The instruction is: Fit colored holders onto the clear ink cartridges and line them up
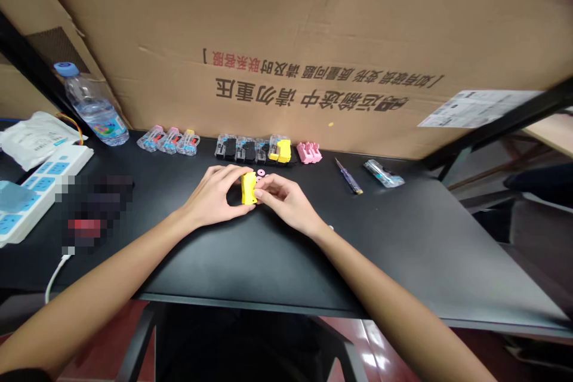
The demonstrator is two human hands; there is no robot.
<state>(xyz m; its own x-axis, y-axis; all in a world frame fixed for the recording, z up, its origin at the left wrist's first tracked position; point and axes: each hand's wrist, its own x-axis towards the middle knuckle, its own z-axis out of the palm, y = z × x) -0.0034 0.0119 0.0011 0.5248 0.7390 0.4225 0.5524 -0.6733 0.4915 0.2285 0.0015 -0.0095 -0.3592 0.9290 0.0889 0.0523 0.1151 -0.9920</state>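
A small yellow plastic part (pixel 248 189), blocky with a notched outline, is held upright just above the black table. My left hand (pixel 217 196) grips it from the left, forefinger at the top and thumb at the bottom. From the other side, the closed thumb and fingertips of my right hand (pixel 289 200) press against its right edge. Whether something tiny sits between those right fingertips is hidden. Just behind the part lie several small pink rings (pixel 261 173), partly covered by my right fingers.
Along the back stand clear plastic assemblies (pixel 170 141), a row with black and yellow pieces (pixel 246 149), and pink parts (pixel 308 153). A screwdriver (pixel 348 176) and a wrapped packet (pixel 384 173) lie right. At left are a water bottle (pixel 101 110) and a power strip (pixel 45 188).
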